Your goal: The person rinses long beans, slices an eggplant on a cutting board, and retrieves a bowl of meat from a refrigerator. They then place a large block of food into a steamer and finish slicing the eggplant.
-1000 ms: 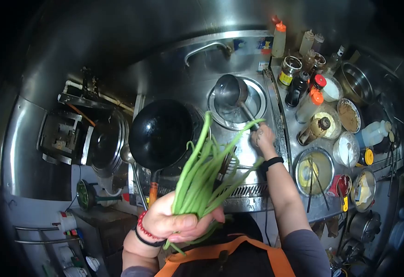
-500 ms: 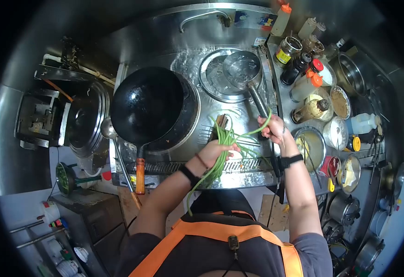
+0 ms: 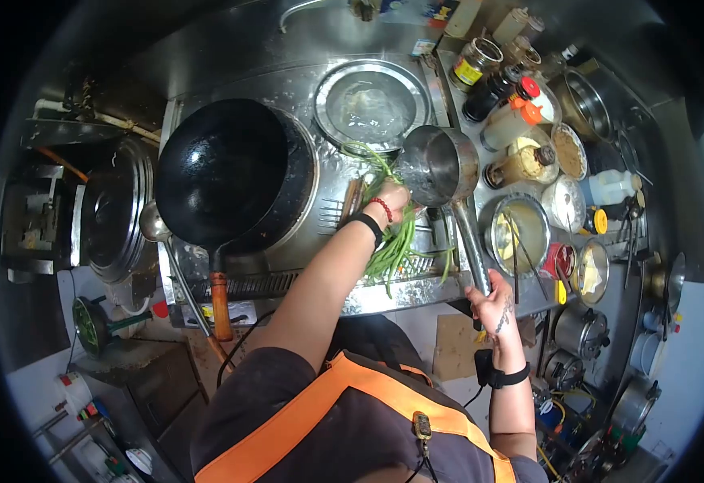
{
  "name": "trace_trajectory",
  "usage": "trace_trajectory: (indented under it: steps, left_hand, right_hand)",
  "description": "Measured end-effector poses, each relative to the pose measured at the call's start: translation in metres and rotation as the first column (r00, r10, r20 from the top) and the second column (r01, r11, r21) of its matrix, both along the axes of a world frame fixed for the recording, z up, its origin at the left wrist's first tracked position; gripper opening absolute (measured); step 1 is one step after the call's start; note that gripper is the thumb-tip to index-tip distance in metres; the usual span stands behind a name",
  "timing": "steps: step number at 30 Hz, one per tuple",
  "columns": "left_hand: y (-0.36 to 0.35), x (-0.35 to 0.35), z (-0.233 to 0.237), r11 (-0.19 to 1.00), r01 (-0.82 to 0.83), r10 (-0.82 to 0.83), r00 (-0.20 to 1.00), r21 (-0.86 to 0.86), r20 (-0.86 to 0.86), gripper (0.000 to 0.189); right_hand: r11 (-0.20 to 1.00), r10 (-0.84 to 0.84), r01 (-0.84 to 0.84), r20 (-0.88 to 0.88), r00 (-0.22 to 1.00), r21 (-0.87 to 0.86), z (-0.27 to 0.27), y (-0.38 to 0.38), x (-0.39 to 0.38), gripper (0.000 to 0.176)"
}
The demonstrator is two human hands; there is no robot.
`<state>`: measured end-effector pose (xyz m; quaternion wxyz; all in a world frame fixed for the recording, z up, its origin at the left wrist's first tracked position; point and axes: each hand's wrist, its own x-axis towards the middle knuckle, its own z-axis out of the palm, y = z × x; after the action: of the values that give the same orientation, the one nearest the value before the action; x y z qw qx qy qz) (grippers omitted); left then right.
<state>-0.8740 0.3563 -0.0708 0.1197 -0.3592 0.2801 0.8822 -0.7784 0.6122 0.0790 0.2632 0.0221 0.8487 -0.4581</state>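
Note:
My left hand (image 3: 394, 198) is closed around a bunch of long green beans (image 3: 398, 251), whose ends hang over the stove's front part and stick out past my fingers. A long-handled metal saucepan (image 3: 458, 173) is beside that hand, and my right hand (image 3: 493, 303) grips the end of its handle. Behind them sits a round metal basin (image 3: 327, 121) with water in it. A wooden-handled fork-like tool (image 3: 352, 198) lies just left of my left hand.
To the left, a black wok (image 3: 223, 173) with a wooden handle rests tilted on a burner ring. A ladle (image 3: 156, 223) lies beside it. Sauce bottles (image 3: 506, 127), jars and seasoning bowls crowd the right side, with a metal bowl (image 3: 493, 235) nearest the saucepan.
My right hand has let go of a bean strand and taken the saucepan's handle, bringing the pan off the basin toward me. My left hand has moved forward with the beans.

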Motion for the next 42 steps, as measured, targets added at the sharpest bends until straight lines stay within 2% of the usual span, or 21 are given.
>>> trace_trajectory:
  steps: [1,3,5,7,8,10,12,15,18,19,22,26,27,28,31,34,35,36,38,40,42]
  left_hand:
    - [0.005,0.003,0.005,0.984,-0.045,0.045,0.999,-0.171,-0.005,0.019]
    - [-0.008,-0.006,-0.026,0.953,0.128,-0.155,0.985,-0.274,-0.079,0.009]
    - [-0.023,-0.011,-0.019,0.872,0.224,-0.268,0.962,-0.435,-0.042,0.003]
    - [-0.030,-0.015,0.006,0.739,0.255,-0.287,0.957,-0.623,0.051,0.015]
    - [-0.038,-0.013,0.033,0.659,0.377,-0.428,0.900,-0.651,0.087,0.016]
    - [-0.044,-0.011,0.066,0.656,0.435,-0.547,0.837,-0.617,0.008,0.013]
    - [-0.046,-0.001,0.103,0.566,0.453,-0.649,0.760,-0.689,-0.032,0.008]
    - [-0.049,0.020,0.160,0.425,0.346,-0.749,0.653,-0.836,-0.110,0.010]
    - [-0.067,0.042,0.190,-0.139,-0.198,-0.823,0.568,-0.970,0.002,0.017]
    - [-0.070,0.051,0.195,-0.263,-0.219,-0.777,0.625,-0.940,0.072,0.022]
    - [-0.074,0.075,0.188,-0.364,-0.403,-0.726,0.687,-0.840,-0.014,0.022]
    - [-0.057,0.108,0.160,-0.040,-0.283,-0.691,0.701,-0.958,-0.178,0.023]
    - [-0.051,0.114,0.146,-0.039,-0.334,-0.688,0.693,-0.942,-0.217,0.026]
    - [-0.045,0.119,0.136,-0.026,-0.130,-0.669,0.739,-0.991,-0.079,0.032]
    - [-0.020,0.125,0.106,0.205,-0.151,-0.486,0.842,-0.967,-0.235,0.034]
    - [-0.012,0.122,0.078,0.292,-0.175,-0.313,0.912,-0.940,-0.266,0.031]
    - [-0.015,0.117,0.068,0.289,-0.084,-0.309,0.934,-0.954,-0.176,0.031]
    - [-0.019,0.112,0.056,0.288,0.009,-0.308,0.948,-0.958,-0.084,0.031]
    - [-0.031,0.100,0.023,0.639,0.145,-0.185,0.982,-0.755,0.033,0.023]
    - [-0.046,0.092,-0.001,0.846,0.120,-0.136,0.991,-0.519,0.007,0.016]
    - [-0.049,0.078,-0.019,0.807,0.100,-0.146,0.989,-0.583,-0.033,0.011]
  right_hand:
    - [0.998,0.042,-0.035,-0.117,0.992,0.061,0.000,0.005,0.003,0.029]
    - [0.979,0.136,-0.077,-0.321,0.937,0.190,-0.001,0.012,0.016,0.033]
    - [0.954,0.161,-0.057,-0.341,0.926,0.294,0.023,0.005,0.021,0.033]
    - [0.938,0.164,-0.018,-0.398,0.903,0.346,0.028,0.007,0.023,0.034]
    - [0.950,0.142,0.005,-0.444,0.885,0.313,0.027,0.008,0.023,0.034]
    - [0.969,0.093,0.045,-0.527,0.845,0.242,0.025,0.007,0.024,0.035]
    - [0.982,0.024,0.065,-0.464,0.886,0.175,0.034,0.000,0.021,0.033]
    - [0.995,-0.024,0.062,-0.417,0.909,0.076,0.034,-0.004,0.006,0.030]
    - [0.998,-0.007,0.030,-0.414,0.910,0.050,0.039,-0.019,-0.017,0.029]
    - [0.998,-0.062,0.050,-0.394,0.917,-0.039,0.030,-0.024,-0.027,0.029]
    - [0.998,0.061,-0.057,-0.504,0.861,0.025,0.008,-0.044,-0.071,0.031]
    - [0.931,0.271,-0.085,-0.516,0.813,0.355,-0.028,-0.086,-0.131,0.039]
    - [0.898,0.328,-0.100,-0.501,0.801,0.428,-0.032,-0.099,-0.141,0.043]
    - [0.864,0.367,-0.109,-0.468,0.804,0.491,-0.037,-0.111,-0.150,0.041]
    - [0.779,0.449,-0.178,-0.336,0.828,0.602,-0.061,-0.138,-0.169,0.041]
    - [0.886,0.437,-0.237,-0.543,0.717,0.399,-0.110,-0.137,-0.176,0.038]
    - [0.933,0.353,-0.297,-0.349,0.868,0.204,-0.118,-0.136,-0.179,0.029]
    - [0.974,0.187,-0.165,0.139,0.972,-0.155,-0.098,-0.138,-0.176,0.022]
    - [0.939,0.064,0.057,0.334,0.940,-0.340,-0.070,-0.138,-0.164,0.011]
    - [0.888,0.124,0.095,0.432,0.893,-0.451,-0.057,-0.122,-0.155,0.010]
    - [0.860,0.149,0.108,0.449,0.881,-0.498,-0.043,-0.102,-0.143,0.010]
